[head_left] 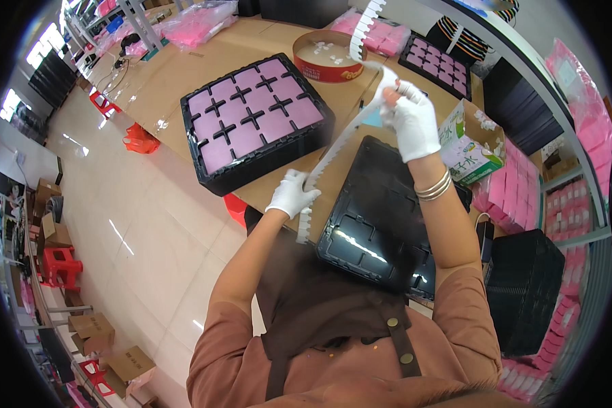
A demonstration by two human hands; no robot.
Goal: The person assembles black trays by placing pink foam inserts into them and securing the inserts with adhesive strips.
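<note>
On my feed, glossy pale floor tiles (132, 221) spread at nine o'clock, streaked with reflected light; bright windows (45, 51) glow at ten, a red plastic stool (60, 258) stands between eight and nine, metal-framed shelving (559, 178) at three.

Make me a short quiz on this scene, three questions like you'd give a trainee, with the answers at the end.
1. What do the left hand and the right hand both hold?
2. True or false: both hands are bare.
3. Fill in the side: in the picture, the round red tub stands to the ___ of the green-and-white carton.

Key:
1. A wavy-edged white strip.
2. False; they wear white gloves.
3. Left.
</note>
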